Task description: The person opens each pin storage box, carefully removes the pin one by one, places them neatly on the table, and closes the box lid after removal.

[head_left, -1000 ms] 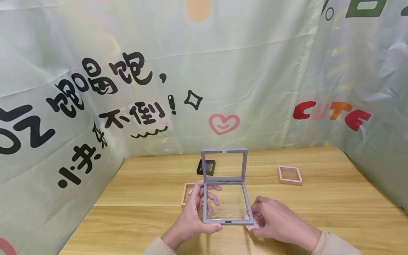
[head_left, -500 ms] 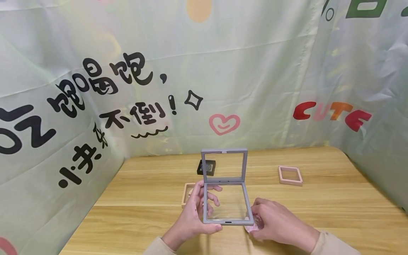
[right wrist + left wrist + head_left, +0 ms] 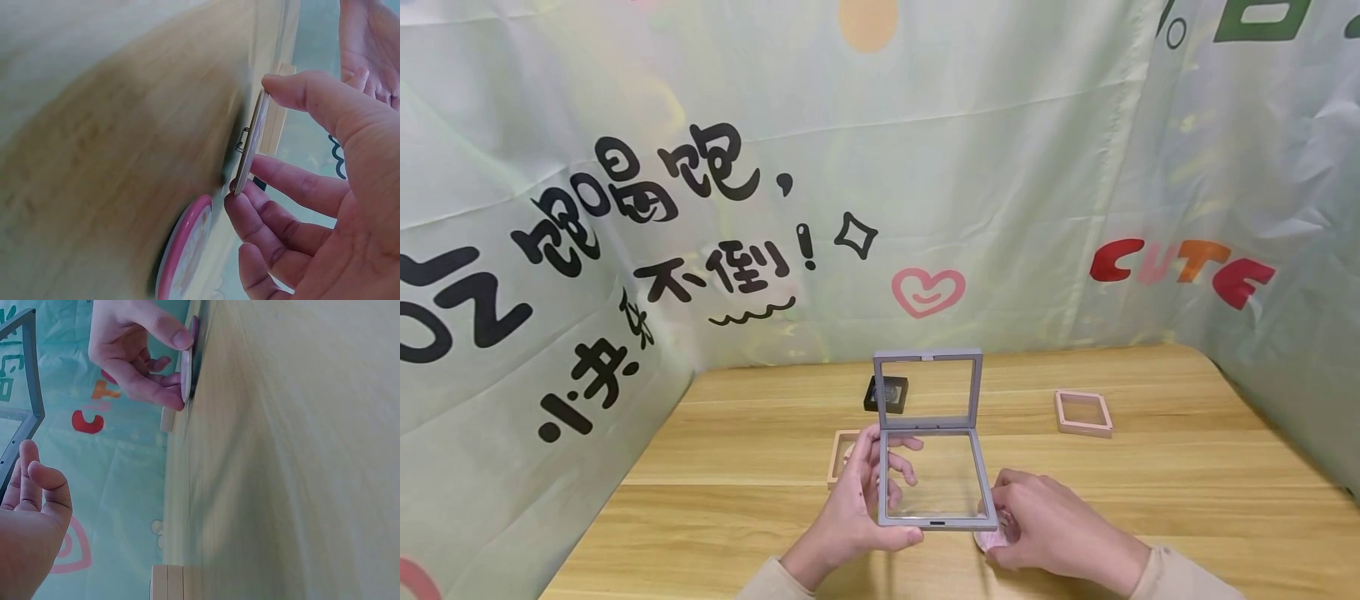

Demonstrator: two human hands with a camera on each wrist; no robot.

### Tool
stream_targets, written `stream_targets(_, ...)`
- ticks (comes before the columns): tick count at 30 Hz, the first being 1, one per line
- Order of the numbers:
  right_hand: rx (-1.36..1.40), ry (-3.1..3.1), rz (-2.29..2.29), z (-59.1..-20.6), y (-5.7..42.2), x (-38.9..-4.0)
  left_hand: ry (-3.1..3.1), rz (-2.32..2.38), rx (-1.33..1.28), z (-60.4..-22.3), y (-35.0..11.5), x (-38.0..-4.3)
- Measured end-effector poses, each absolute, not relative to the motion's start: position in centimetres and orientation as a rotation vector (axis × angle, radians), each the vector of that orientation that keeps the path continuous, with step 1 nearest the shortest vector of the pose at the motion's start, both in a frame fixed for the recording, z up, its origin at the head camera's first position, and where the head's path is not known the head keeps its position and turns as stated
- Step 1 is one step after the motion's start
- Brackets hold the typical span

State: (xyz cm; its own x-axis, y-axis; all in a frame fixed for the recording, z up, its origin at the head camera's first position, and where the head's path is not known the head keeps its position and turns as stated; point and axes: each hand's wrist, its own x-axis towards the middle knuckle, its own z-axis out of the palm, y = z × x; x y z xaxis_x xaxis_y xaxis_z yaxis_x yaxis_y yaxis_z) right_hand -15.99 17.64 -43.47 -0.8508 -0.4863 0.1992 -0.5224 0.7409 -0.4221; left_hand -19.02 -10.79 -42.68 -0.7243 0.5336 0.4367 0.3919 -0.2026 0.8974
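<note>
My left hand (image 3: 850, 512) holds a grey-purple display frame (image 3: 987, 475) with clear film windows, thumb along its front edge and fingers behind it. The frame is hinged apart, one half raised and the other nearly level. Just right of it, my right hand (image 3: 1051, 527) pinches a round, pale pink pin badge (image 3: 992, 540) by its edge between thumb and fingers. In the right wrist view the badge (image 3: 255, 137) stands edge-on close over the table, and a metal safety pin (image 3: 242, 140) shows on its back. The frame's lower right corner overlaps part of the badge in the head view.
A pink-rimmed round disc (image 3: 187, 247) lies on the table near my right hand; the head view hides it. Behind the held frame are a small black case (image 3: 891, 394) and a light wooden-coloured frame (image 3: 837, 458). A pink square frame (image 3: 1082, 413) lies back right.
My right hand has sunk very slightly, and the badge has turned a little in its fingers. The left hand and display frame have stayed in place.
</note>
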Motion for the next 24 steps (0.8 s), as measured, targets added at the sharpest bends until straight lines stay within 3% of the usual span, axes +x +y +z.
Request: stream_targets(24,0.841,-2.833,0.659,-43.38,17.69,-16.14,1.895,2.091,1.087,-42.49,-10.7,-19.06)
